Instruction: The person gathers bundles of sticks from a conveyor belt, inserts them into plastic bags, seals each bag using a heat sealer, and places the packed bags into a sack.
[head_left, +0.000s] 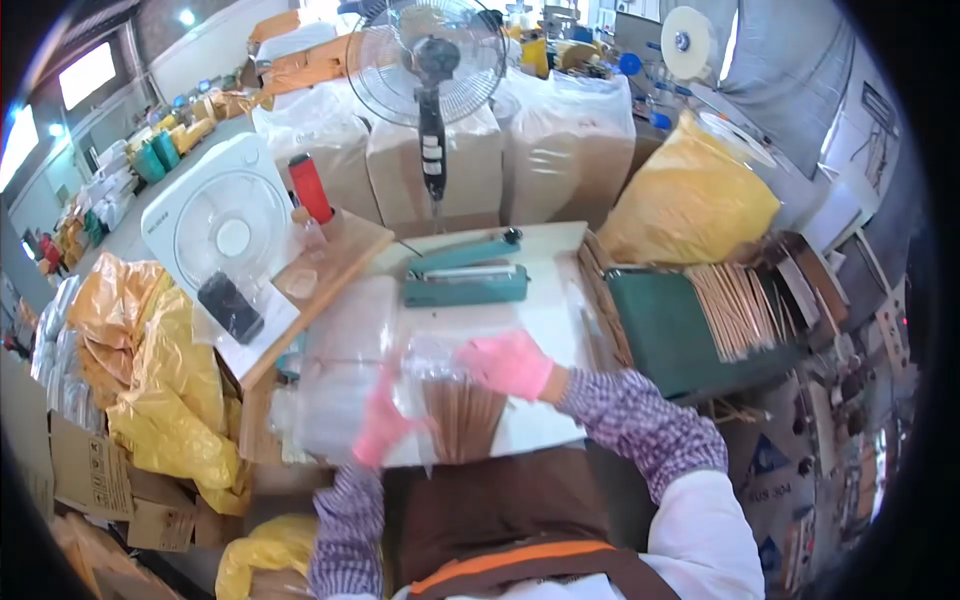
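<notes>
A bundle of thin brown sticks point(464, 422) lies at the table's front edge, partly inside a clear plastic bag point(432, 358). My right hand point(512, 366), in a pink glove, is closed at the bag's upper end, with crumpled film at its fingertips. Left of the bundle is my left hand point(385, 418), also gloved in pink and blurred; its fingers point up and its thumb stands apart. Whether it touches the bag is unclear. Beyond both hands sits a teal bag sealer point(466, 288). A stack of clear bags point(345, 365) lies to the left.
On the right, a dark green tray point(650, 330) holds loose brown sticks point(735, 310). A wooden board point(335, 265) at left carries a phone point(231, 307) and a small bottle. A box fan point(225, 225), a standing fan point(430, 100) and bagged cartons point(570, 150) stand behind.
</notes>
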